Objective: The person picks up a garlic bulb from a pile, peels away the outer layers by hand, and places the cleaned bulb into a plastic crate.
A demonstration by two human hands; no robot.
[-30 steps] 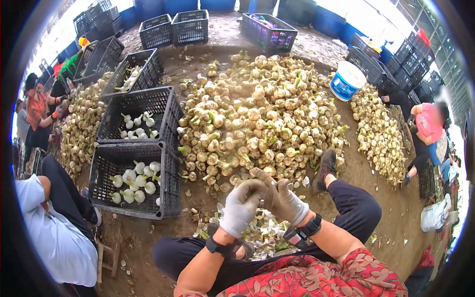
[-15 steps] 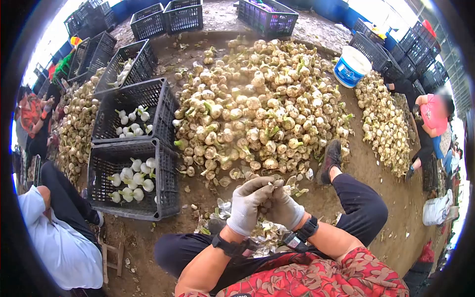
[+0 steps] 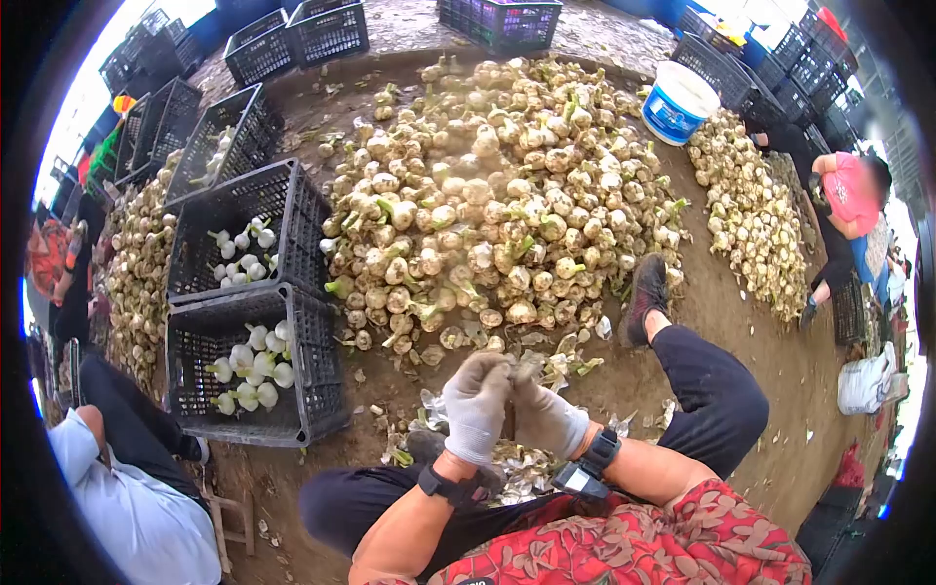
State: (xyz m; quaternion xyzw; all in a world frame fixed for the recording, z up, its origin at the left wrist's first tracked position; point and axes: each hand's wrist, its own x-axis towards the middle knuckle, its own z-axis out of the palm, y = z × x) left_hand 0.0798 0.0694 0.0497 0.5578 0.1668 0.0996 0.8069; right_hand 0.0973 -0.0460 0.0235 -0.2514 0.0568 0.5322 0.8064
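My left hand [image 3: 477,402], in a pale work glove soiled at the fingers, is closed with its fingertips bunched. Right beside it, my right hand [image 3: 546,413] wears a similar glove and is closed too, its fingers against those of the left. Whatever lies between the fingertips is hidden or too small to name. In front of both hands spreads a large heap of garlic bulbs [image 3: 507,210] with dirty skins and cut stems. Peeled skins [image 3: 522,473] litter the ground beneath my hands, between my legs.
To the left stand a near black crate [image 3: 307,375] and another crate [image 3: 307,210] behind it, both holding clean white bulbs. A white-and-blue bucket [image 3: 680,102] stands behind the heap. A person in a white top [image 3: 146,497] sits at left; another in pink [image 3: 850,195] sits at right.
My fingers have shifted slightly and the right wrist has turned a little. Both hands stay closed together. The whole view has moved a bit, with the crates and heap now further left and higher.
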